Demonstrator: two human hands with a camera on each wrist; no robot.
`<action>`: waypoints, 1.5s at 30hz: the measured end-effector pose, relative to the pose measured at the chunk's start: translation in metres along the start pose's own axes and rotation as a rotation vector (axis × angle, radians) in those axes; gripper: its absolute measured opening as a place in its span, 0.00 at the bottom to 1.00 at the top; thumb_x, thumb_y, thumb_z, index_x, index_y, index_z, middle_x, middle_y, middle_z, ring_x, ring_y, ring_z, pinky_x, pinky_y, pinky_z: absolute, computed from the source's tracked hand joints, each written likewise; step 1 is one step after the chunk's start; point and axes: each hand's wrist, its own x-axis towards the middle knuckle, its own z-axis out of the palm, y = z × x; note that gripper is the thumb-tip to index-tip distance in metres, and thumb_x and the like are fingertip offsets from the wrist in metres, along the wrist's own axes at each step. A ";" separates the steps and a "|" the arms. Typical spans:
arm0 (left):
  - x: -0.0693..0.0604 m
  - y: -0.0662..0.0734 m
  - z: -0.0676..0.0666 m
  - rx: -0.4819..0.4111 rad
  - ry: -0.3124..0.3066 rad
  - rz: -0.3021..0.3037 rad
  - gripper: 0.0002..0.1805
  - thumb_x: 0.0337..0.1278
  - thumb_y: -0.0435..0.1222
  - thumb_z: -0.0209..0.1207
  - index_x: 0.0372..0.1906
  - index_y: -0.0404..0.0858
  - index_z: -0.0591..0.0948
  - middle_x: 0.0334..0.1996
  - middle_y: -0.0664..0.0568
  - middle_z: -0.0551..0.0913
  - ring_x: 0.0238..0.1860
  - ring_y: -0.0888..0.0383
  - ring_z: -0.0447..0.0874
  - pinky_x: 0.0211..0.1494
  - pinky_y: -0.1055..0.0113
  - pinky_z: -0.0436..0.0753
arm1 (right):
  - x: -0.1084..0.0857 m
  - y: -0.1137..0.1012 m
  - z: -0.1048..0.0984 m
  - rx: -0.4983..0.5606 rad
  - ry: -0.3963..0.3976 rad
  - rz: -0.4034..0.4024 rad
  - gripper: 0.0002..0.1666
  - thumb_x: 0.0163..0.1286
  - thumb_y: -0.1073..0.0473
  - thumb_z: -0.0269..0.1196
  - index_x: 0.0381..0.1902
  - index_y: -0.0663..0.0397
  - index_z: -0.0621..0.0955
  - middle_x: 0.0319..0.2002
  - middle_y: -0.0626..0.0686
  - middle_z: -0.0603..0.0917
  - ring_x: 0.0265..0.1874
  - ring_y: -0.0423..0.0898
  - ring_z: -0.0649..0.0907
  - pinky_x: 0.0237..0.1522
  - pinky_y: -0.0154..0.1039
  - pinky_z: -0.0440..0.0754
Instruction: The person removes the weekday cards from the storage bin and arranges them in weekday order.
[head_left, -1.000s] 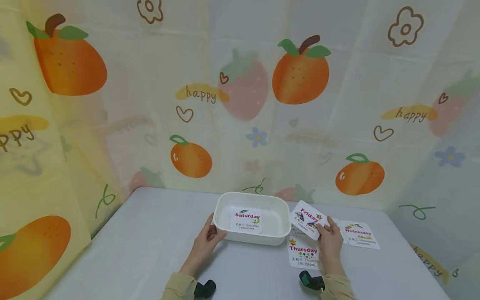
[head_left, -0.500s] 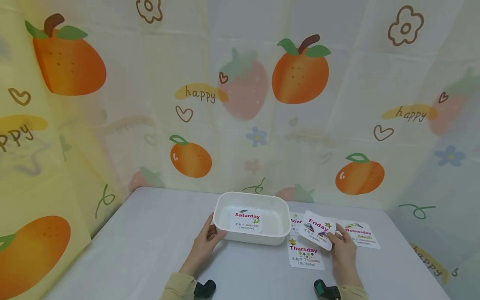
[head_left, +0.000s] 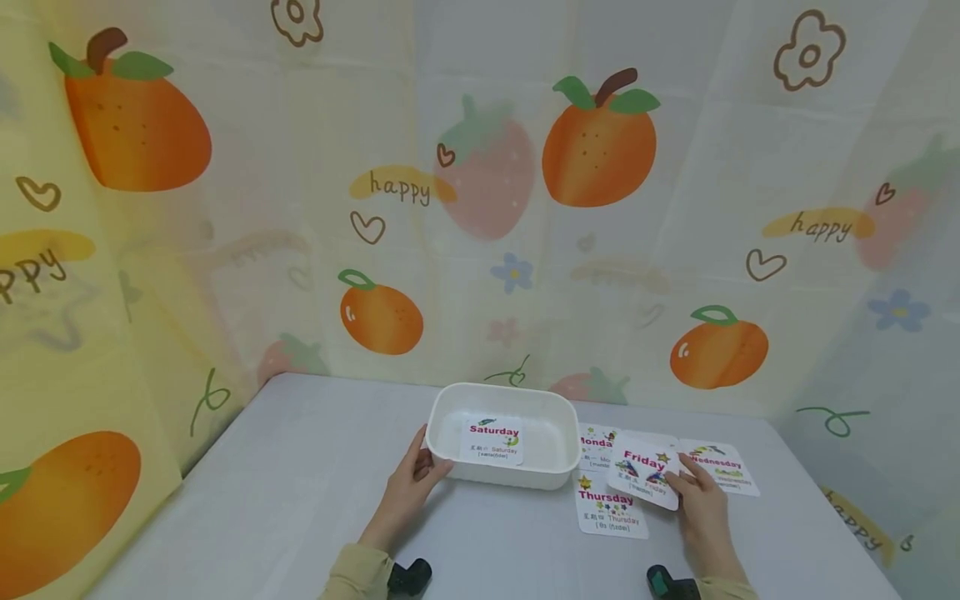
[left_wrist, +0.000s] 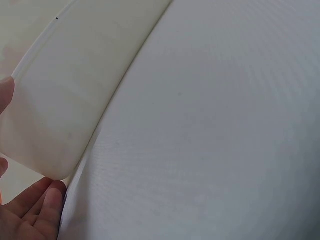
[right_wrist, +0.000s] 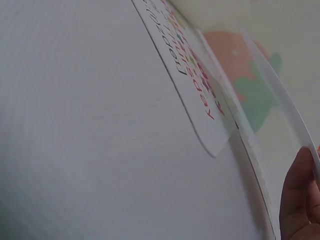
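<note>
A white plastic tub stands at the middle of the table, with the Saturday card lying in it. My left hand holds the tub's near left corner, thumb at the rim and fingers against the side; the left wrist view shows the fingertips at its corner. On the right, my right hand pinches the Friday card by its right edge. That card is tilted above the others and overlaps the Monday card and Thursday card. The Wednesday card lies just beyond the hand.
A pale cloth covers the table. Behind it hangs a curtain printed with oranges and strawberries. Dark devices are worn at both wrists.
My right hand has carried the Friday card to the right, away from the tub's side, uncovering part of the Monday card. The left hand and tub have stayed put.
</note>
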 end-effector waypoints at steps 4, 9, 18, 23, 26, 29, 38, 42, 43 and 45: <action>0.000 -0.001 0.000 0.008 0.000 0.004 0.44 0.54 0.53 0.60 0.72 0.46 0.55 0.50 0.45 0.75 0.54 0.49 0.73 0.57 0.56 0.74 | 0.002 -0.003 -0.005 -0.064 -0.025 -0.004 0.36 0.64 0.63 0.59 0.69 0.58 0.61 0.47 0.57 0.71 0.34 0.33 0.74 0.35 0.22 0.74; -0.001 0.000 0.000 0.010 -0.004 -0.004 0.44 0.54 0.53 0.60 0.72 0.46 0.55 0.51 0.44 0.75 0.54 0.48 0.72 0.57 0.56 0.73 | 0.005 -0.005 -0.017 -0.171 -0.069 0.001 0.35 0.66 0.63 0.57 0.69 0.59 0.60 0.48 0.58 0.69 0.33 0.35 0.73 0.32 0.25 0.74; 0.000 0.002 0.000 0.006 0.000 -0.001 0.43 0.54 0.52 0.60 0.72 0.47 0.54 0.51 0.45 0.75 0.54 0.50 0.72 0.57 0.57 0.73 | 0.010 -0.007 -0.040 -0.358 -0.235 0.015 0.37 0.67 0.57 0.57 0.69 0.63 0.57 0.58 0.72 0.63 0.44 0.49 0.74 0.37 0.30 0.73; 0.000 0.001 0.000 0.007 -0.006 0.006 0.43 0.55 0.52 0.60 0.72 0.45 0.54 0.52 0.43 0.75 0.54 0.48 0.72 0.57 0.56 0.73 | 0.007 -0.010 -0.045 -0.384 -0.295 0.049 0.39 0.67 0.54 0.58 0.69 0.64 0.56 0.62 0.74 0.58 0.56 0.62 0.66 0.50 0.45 0.70; 0.000 0.002 0.000 0.008 -0.007 0.000 0.43 0.55 0.52 0.60 0.72 0.45 0.55 0.53 0.42 0.74 0.55 0.47 0.72 0.57 0.56 0.73 | 0.006 -0.011 -0.048 -0.396 -0.303 0.057 0.40 0.66 0.55 0.58 0.69 0.64 0.56 0.62 0.74 0.58 0.55 0.62 0.67 0.52 0.48 0.70; 0.000 0.003 0.000 0.006 -0.006 -0.005 0.44 0.55 0.52 0.60 0.72 0.46 0.54 0.53 0.41 0.74 0.56 0.47 0.71 0.58 0.56 0.72 | 0.007 -0.011 -0.051 -0.430 -0.297 0.046 0.39 0.66 0.55 0.59 0.68 0.65 0.57 0.59 0.74 0.62 0.48 0.56 0.74 0.44 0.40 0.74; -0.001 0.003 0.000 0.012 -0.002 -0.003 0.43 0.55 0.53 0.60 0.72 0.45 0.55 0.53 0.42 0.75 0.54 0.48 0.73 0.57 0.57 0.74 | 0.011 -0.009 -0.059 -0.511 -0.243 0.008 0.37 0.65 0.56 0.59 0.66 0.66 0.60 0.56 0.74 0.66 0.45 0.56 0.75 0.36 0.33 0.72; 0.000 0.002 0.000 0.013 -0.004 -0.006 0.44 0.55 0.53 0.60 0.72 0.45 0.54 0.53 0.41 0.75 0.55 0.48 0.72 0.57 0.57 0.73 | 0.012 -0.010 -0.062 -0.515 -0.237 0.011 0.38 0.66 0.55 0.59 0.67 0.67 0.59 0.56 0.75 0.65 0.46 0.58 0.74 0.38 0.36 0.73; 0.000 0.002 0.000 0.010 -0.006 -0.006 0.44 0.55 0.53 0.60 0.72 0.45 0.54 0.53 0.41 0.75 0.55 0.47 0.72 0.57 0.57 0.73 | 0.012 -0.010 -0.062 -0.519 -0.237 0.010 0.38 0.66 0.55 0.59 0.67 0.67 0.59 0.56 0.75 0.65 0.47 0.59 0.73 0.39 0.38 0.73; 0.001 0.002 0.001 0.008 -0.008 -0.006 0.44 0.55 0.53 0.60 0.72 0.45 0.54 0.53 0.40 0.75 0.55 0.47 0.72 0.57 0.56 0.73 | 0.013 -0.010 -0.063 -0.531 -0.237 0.004 0.38 0.65 0.55 0.59 0.66 0.67 0.59 0.56 0.75 0.65 0.47 0.60 0.73 0.41 0.42 0.74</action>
